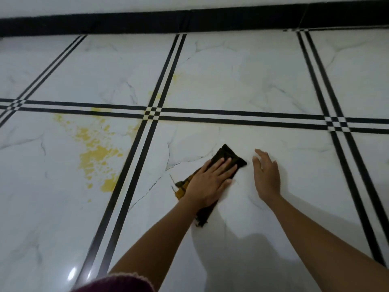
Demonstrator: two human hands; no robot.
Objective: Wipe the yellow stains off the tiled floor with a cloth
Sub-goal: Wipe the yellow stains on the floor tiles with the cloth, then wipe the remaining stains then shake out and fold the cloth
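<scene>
A dark folded cloth [228,155] with a yellow-soaked edge lies on the white marbled tile floor [231,81]. My left hand [208,180] presses flat on the cloth with straight fingers. My right hand [267,173] rests flat on the bare tile just right of the cloth, fingers straight. A large yellow stain [96,153] spreads over the tile to the left, beyond the black double stripe [134,157]. Fainter yellow marks [156,94] sit near the stripe crossing further back.
Black double stripes [231,115] run across the floor between tiles. A black skirting band [189,22] lines the far wall. A dark red garment edge [117,283] shows at the bottom of the view.
</scene>
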